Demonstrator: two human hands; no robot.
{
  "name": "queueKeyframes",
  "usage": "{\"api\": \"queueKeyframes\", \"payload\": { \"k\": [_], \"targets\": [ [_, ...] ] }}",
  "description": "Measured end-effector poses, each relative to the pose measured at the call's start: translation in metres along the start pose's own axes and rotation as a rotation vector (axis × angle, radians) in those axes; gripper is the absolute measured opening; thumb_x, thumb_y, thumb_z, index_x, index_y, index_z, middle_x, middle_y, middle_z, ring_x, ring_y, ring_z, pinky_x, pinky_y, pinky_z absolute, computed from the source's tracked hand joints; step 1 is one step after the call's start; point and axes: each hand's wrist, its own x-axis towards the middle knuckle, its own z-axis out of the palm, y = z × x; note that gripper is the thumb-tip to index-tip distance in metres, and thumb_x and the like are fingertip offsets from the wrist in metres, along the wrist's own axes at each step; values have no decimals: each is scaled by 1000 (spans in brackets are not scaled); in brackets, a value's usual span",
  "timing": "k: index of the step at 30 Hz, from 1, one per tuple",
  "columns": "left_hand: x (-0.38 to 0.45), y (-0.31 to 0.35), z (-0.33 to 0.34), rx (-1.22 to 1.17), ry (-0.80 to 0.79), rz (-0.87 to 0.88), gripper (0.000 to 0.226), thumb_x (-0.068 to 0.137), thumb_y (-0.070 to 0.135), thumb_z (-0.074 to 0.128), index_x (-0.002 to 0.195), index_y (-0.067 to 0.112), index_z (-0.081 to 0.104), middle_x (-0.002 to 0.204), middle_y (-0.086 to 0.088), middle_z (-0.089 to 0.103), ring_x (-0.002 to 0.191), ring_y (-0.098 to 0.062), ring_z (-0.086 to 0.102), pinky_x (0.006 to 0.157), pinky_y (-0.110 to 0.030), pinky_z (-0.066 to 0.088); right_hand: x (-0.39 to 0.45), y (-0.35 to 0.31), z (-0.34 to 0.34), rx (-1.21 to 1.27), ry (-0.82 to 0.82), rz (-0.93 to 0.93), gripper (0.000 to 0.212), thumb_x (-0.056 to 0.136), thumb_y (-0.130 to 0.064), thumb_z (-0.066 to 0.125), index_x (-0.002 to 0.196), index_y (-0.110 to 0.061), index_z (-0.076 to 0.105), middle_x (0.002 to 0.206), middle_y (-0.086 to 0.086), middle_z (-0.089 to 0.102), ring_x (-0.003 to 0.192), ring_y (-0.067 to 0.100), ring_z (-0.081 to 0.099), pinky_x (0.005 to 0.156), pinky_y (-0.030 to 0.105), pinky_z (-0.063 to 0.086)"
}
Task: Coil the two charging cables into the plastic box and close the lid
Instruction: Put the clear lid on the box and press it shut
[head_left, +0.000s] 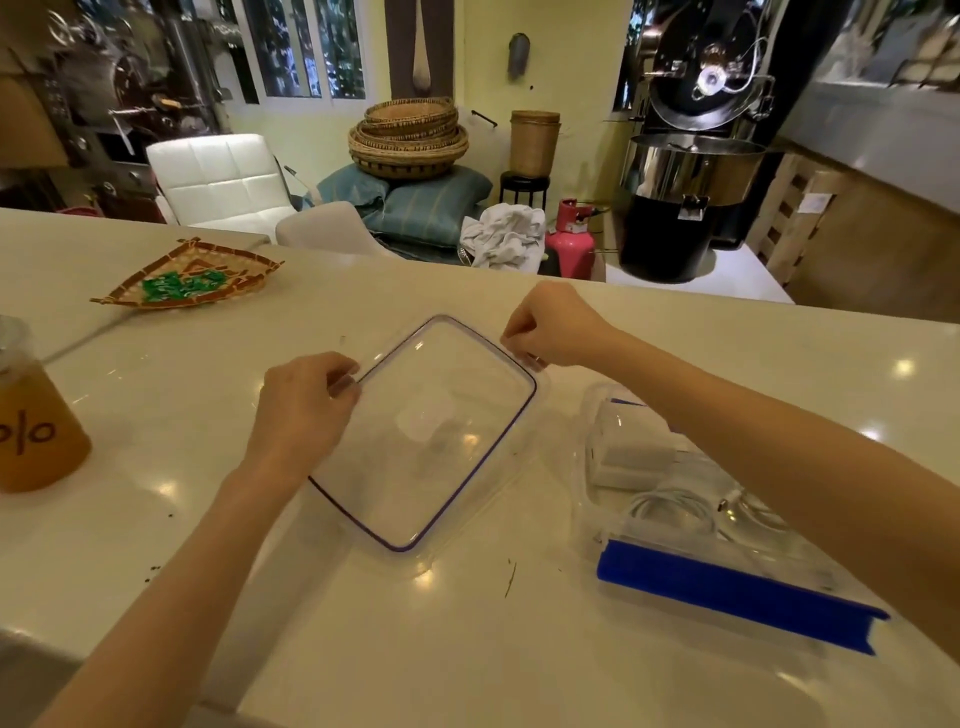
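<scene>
A clear plastic lid (431, 441) with a purple seal line lies flat on the white counter in front of me. My left hand (304, 410) pinches its left edge. My right hand (553, 327) pinches its far right corner. To the right stands the clear plastic box (618, 551) with a blue latch flap (727, 590) along its near side. Inside it I see a white charger block (631, 457) and white cable (675, 512) coiled beside it. My right forearm crosses over part of the box.
A cup of amber drink (36, 431) stands at the counter's left edge. A woven tray (189, 280) with green pieces lies far left. The counter's far edge (675, 301) runs just beyond my right hand. Small dark crumbs (511, 577) dot the near surface.
</scene>
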Motion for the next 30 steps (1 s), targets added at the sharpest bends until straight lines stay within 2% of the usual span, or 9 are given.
{"api": "queueKeyframes", "payload": {
  "k": [4,6,9,13,16,20,24,28,30],
  "targets": [
    [15,28,-20,-88,152,168,25,81,13,66,105,5,67,89,-11,70,73,-11,57,76,-21,42,-12,10,-29,71,274,-67,14,80,-1,59,79,1,73,73,17,72,59,18,61,75,31,54],
    [21,42,-25,-184,153,210,23,82,17,65,103,8,67,77,-4,68,60,-4,62,66,-11,46,-22,16,-42,108,402,-80,12,81,-3,61,81,0,73,72,17,72,59,19,62,73,31,55],
    [25,62,-23,-423,124,198,18,79,19,68,96,18,67,69,4,66,55,6,64,53,-6,50,-39,29,-60,138,558,-91,12,83,-7,62,86,0,72,75,18,72,62,25,65,71,37,56],
    [24,87,-12,-673,-74,153,18,74,12,72,86,24,67,61,9,72,61,-4,69,54,-12,54,-68,48,-82,189,703,-50,16,83,-8,62,95,-1,69,81,9,71,68,23,65,72,35,56],
    [22,106,-1,-764,-176,212,19,73,8,72,84,23,66,63,17,73,65,-7,70,58,-16,56,-92,62,-89,239,732,-3,16,84,-8,61,98,-2,68,83,10,70,73,27,66,73,35,57],
    [18,130,9,-779,-127,361,20,72,10,73,84,25,69,69,20,73,71,-14,70,69,-22,58,-123,75,-97,351,803,45,17,85,-8,60,101,-5,66,89,6,68,82,23,66,81,39,56],
    [10,148,17,-680,-26,537,19,75,18,72,93,20,68,72,29,69,71,-1,64,70,-12,51,-149,82,-104,478,839,66,20,87,-9,56,103,-19,64,93,2,69,89,17,66,84,32,54],
    [-5,157,27,-550,19,733,33,79,13,67,110,14,57,97,8,63,82,18,57,77,-2,44,-172,93,-103,828,779,250,23,92,-23,46,88,-20,69,88,-1,72,91,14,67,87,30,52],
    [-14,158,33,-486,-25,845,32,80,16,63,110,7,58,102,0,61,91,8,57,83,-5,45,-183,100,-102,915,717,354,29,89,-41,48,79,-24,70,80,-5,74,84,11,69,81,28,52]
  ]
}}
